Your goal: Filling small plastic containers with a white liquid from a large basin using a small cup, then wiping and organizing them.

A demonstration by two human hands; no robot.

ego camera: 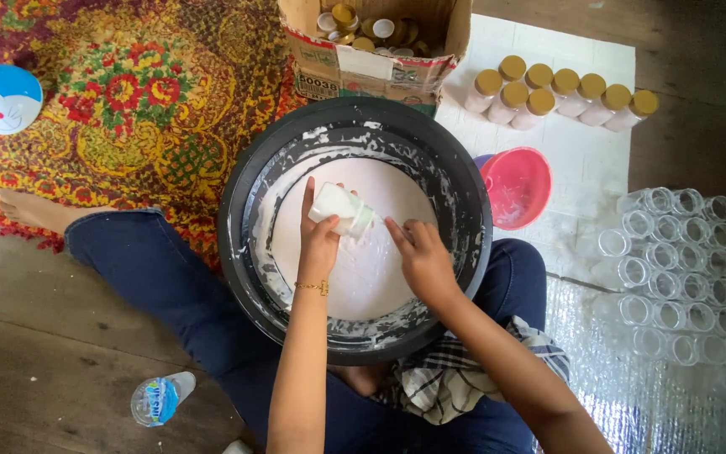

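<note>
A large black tub [237, 219] sits between my knees, filled with thick white cream. My left hand [319, 240] grips a small clear jar [342, 212] full of the white cream, tilted over the tub's middle. My right hand [420, 256] is beside the jar's mouth, its fingers touching or wiping the rim. A thin gold bracelet circles my left wrist.
A pink bowl [518, 187] lies right of the tub. Several empty clear jars [686, 269] stand at the right. Several filled jars with gold lids [556, 97] lie behind, next to a cardboard box of lids [376, 46]. A water bottle [157, 399] lies at lower left.
</note>
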